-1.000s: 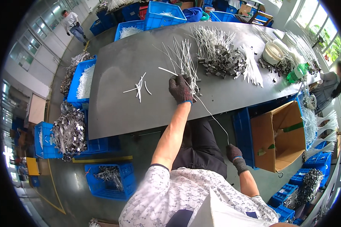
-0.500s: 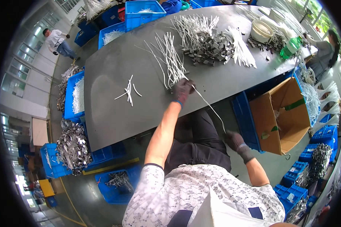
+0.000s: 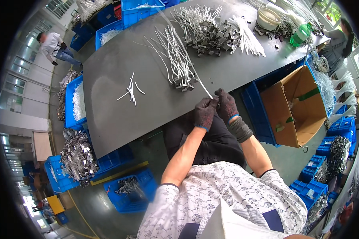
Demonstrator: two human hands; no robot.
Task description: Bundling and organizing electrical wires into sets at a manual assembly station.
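At the worktop's near edge [image 3: 170, 125], a white wire [image 3: 205, 88] is being pinched by the fingers of the gloved left hand [image 3: 205, 112]; those of the gloved right hand [image 3: 227, 104] are being held curled alongside, their grip impossible to tell. Snagging is being risked, should the long free end be swept through the dark-ended wire bundle [image 3: 181, 69] just beyond. Slim and smooth, the wire is slanting toward the far edge, blurring along its upper length.

A pale wall [image 3: 32, 89] with glass panes [image 3: 16, 82] stood left of the grey counter [image 3: 115, 119]; glossy grey floor [image 3: 88, 199] with yellow markings [image 3: 119, 173] lay below it, and a bright window [image 3: 330, 8] rose beyond its right end.
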